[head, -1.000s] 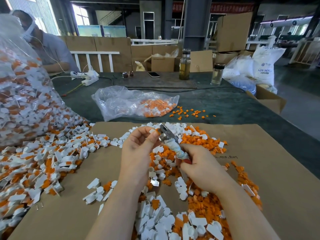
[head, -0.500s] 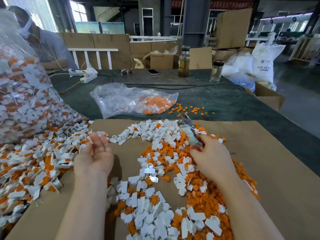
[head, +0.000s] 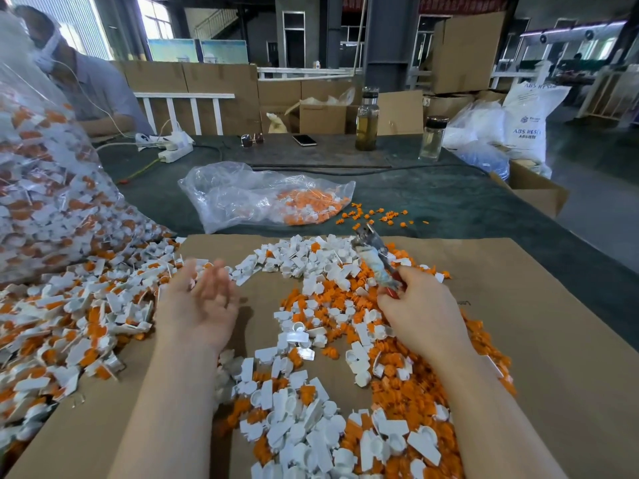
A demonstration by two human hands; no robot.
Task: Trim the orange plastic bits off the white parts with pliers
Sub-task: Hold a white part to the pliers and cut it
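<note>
Bare cardboard (head: 539,340) separates spread left hand (head: 200,305) from right hand (head: 420,316) gripping pliers (head: 375,257).

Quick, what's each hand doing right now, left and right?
Left hand: open, palm up, holding nothing, blurred.
Right hand: fingers curled round the red-handled, tape-wrapped metal pliers.

A long worktop (head: 449,202) covered in dark green cloth runs back to a row of stacked cardboard boxes (head: 193,81) along its far edge; behind them stand a dark steel column (head: 390,36), a staircase (head: 214,24) and bright daylit windows (head: 155,19); grey concrete floor (head: 594,209) lies off its right edge.
</note>
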